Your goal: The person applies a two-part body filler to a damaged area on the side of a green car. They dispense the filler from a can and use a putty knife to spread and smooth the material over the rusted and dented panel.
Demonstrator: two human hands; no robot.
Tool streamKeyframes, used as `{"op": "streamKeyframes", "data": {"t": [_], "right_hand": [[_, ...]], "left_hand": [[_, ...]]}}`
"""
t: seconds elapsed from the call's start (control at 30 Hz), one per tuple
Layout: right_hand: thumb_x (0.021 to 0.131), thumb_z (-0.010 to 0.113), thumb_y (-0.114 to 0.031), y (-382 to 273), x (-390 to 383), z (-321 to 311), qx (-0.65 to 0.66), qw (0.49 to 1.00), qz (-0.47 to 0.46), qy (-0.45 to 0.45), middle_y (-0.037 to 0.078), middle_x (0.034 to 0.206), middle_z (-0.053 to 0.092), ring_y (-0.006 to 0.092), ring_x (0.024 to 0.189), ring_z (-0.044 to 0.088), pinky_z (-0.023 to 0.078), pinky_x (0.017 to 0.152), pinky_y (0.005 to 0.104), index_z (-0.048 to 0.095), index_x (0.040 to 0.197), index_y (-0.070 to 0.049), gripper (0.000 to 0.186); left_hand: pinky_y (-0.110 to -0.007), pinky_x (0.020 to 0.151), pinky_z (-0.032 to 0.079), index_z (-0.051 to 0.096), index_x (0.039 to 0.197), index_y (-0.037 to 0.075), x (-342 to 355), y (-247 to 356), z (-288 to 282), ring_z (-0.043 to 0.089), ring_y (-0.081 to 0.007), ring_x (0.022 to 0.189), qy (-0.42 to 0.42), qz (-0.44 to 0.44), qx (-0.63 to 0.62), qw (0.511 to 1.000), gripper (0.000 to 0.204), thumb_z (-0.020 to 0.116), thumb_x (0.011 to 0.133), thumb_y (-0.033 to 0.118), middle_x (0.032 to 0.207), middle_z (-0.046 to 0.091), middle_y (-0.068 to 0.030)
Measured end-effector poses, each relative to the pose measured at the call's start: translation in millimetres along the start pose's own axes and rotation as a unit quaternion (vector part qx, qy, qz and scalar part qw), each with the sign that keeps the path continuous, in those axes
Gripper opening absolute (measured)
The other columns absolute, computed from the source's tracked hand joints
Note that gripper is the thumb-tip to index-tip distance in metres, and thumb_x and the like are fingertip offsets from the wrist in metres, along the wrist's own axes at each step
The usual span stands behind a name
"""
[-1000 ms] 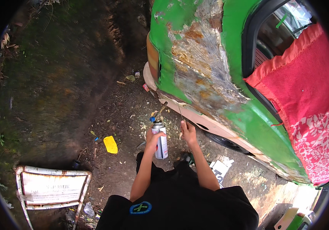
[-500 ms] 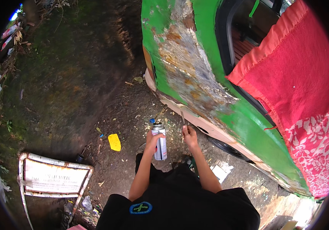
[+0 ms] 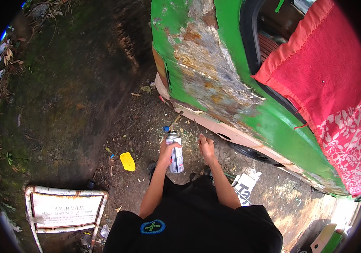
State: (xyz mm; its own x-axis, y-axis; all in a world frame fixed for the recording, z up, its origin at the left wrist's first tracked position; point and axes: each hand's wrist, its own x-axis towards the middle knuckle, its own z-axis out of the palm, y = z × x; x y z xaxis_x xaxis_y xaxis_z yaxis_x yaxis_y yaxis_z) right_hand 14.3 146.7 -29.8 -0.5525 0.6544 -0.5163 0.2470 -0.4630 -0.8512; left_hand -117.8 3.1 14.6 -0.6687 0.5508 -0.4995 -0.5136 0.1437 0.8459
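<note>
My left hand is wrapped round a white and grey gas canister. On its top sits a torch head with a blue knob and a brass-coloured tube, which points up toward the car's lower edge. My right hand is closed on a thin-bladed metal tool; its handle is hidden in my fingers. The blade tip stands close to the pale lower sill. Ahead is the green car body, with a large bare patch of rust and rough filler.
A red patterned cloth hangs over the car's right part. A rusty-framed white sign stands at lower left. On the dirt ground lie a yellow scrap and a white printed sheet. A dark mossy surface runs along the left.
The view has shifted slightly, showing more of the printed sheet. The blade leans a little more to the left, and the torch tube reaches slightly higher. Both grips stay the same.
</note>
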Motion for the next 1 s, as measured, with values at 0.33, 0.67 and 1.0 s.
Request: {"op": "streamKeyframes", "data": {"t": [0.33,0.67,1.0], "right_hand": [[0.094,0.05,-0.039,12.9,61.8,32.2,-0.099,0.987,-0.065,0.106,0.002,0.059,0.049,0.0111,0.047,0.042,0.032,0.043,0.0311,0.053,0.068,-0.005,0.043],[0.09,0.056,-0.039,6.4,83.8,37.8,-0.149,0.967,-0.102,0.177,0.011,0.066,0.06,0.0186,0.063,0.055,0.045,0.063,0.0401,0.06,0.072,0.007,0.05],[0.085,0.059,-0.04,1.5,91.9,67.2,-0.162,0.967,-0.068,0.183,0.022,0.069,0.063,0.0274,0.069,0.06,0.048,0.074,0.0455,0.06,0.08,0.012,0.053]], "left_hand": [[-0.035,0.069,0.05,0.057,0.108,0.006,5.0,3.3,-27.2,0.063,-0.0208,0.078,-0.006,-0.016,0.019,1.0,0.049,0.07,0.061,0.003,0.087,0.064,-0.0064],[-0.038,0.076,0.051,0.059,0.112,0.004,13.6,3.3,-46.4,0.064,-0.0228,0.083,0.018,0.022,-0.003,1.0,0.051,0.069,0.062,0.003,0.091,0.065,-0.0079],[-0.034,0.08,0.048,0.058,0.114,0.005,7.7,16.5,-88.4,0.063,-0.0193,0.087,0.154,0.095,-0.07,0.981,0.053,0.07,0.062,0.0,0.094,0.064,-0.0048]]}}
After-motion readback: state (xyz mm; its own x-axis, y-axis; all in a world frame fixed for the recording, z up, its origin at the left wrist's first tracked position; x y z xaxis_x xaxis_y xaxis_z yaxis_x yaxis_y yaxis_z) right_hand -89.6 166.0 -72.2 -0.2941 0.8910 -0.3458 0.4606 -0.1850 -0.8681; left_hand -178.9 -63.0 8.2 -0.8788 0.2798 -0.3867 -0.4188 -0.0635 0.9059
